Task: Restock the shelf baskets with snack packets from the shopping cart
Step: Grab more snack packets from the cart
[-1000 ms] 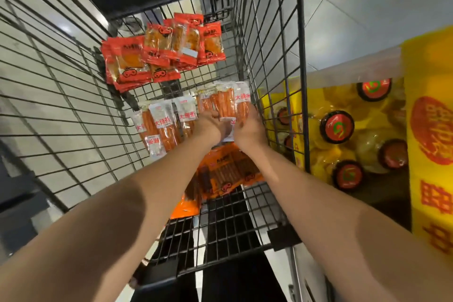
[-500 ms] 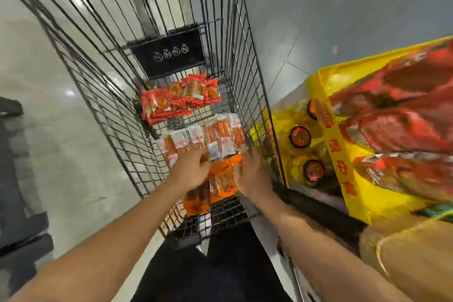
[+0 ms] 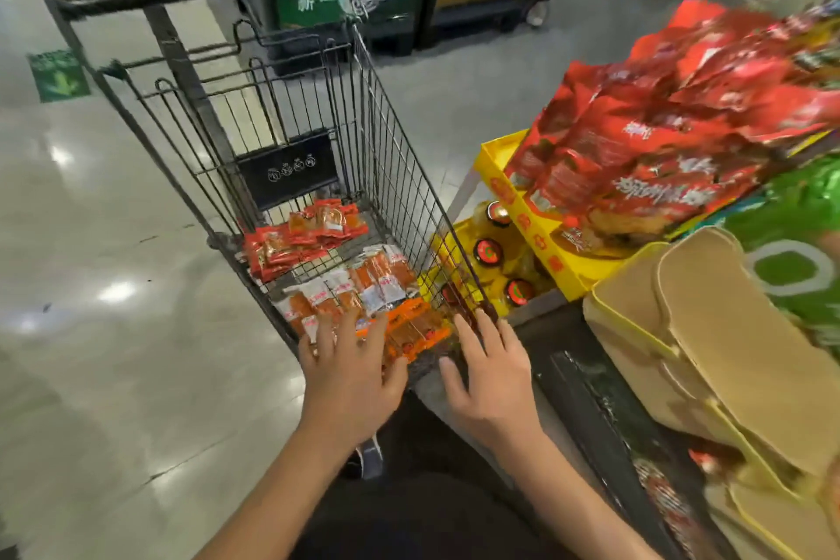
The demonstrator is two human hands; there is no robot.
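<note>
Wire mesh formed the shopping cart (image 3: 391, 177), whose floor carried the snack packets (image 3: 363, 286): red ones far, white-labelled ones in the middle, orange ones nearest. The left hand (image 3: 347, 373) and right hand (image 3: 493, 373) hovered at the near end, fingers spread and gripping nothing. Red bags (image 3: 659, 141) filled a yellow tray (image 3: 541, 236) on the right.

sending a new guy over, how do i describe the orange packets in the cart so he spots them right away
Find the wire cart beside the yellow display. Three packet piles lie on its floor; the orange packets are nearest the hands, brighter than the white-labelled packets behind and the red packets farthest back.
</note>
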